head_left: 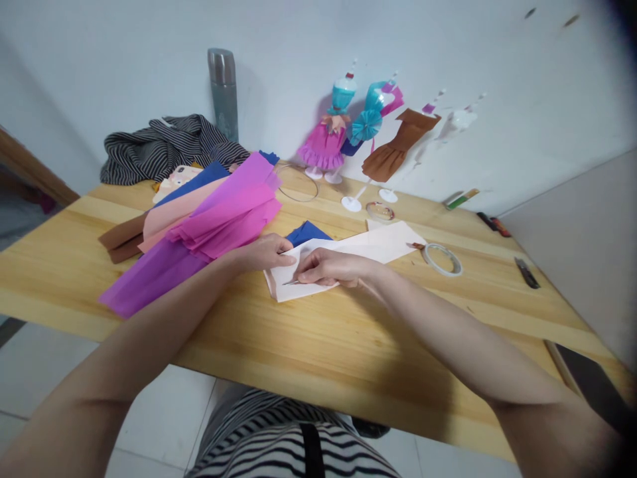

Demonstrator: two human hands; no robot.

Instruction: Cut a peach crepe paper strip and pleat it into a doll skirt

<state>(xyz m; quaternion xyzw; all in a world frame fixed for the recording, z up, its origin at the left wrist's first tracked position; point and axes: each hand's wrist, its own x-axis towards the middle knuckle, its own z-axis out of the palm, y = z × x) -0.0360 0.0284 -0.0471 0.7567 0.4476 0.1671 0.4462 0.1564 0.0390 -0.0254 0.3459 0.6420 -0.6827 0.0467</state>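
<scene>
A long, pale folded paper strip point(381, 244) lies slantwise on the table in front of me. At its left end, my left hand point(269, 252) is closed at the upper edge, thumb on top of the paper. My right hand point(331, 267) rests over the strip, its fingers pinched round a slim pointed metal tool point(290, 283). Only the tool's tip shows, pointing left over the paper; its handle is hidden in the fingers. A piece of blue paper point(307, 232) pokes out behind the strip.
Pink and purple crepe paper point(223, 219) is heaped at left. Small dress forms stand along the wall, one in a brown paper dress point(401, 146). A tape roll point(442, 259) and a utility knife point(526, 273) lie right. A flask point(223, 99) stands behind striped cloth point(169, 146).
</scene>
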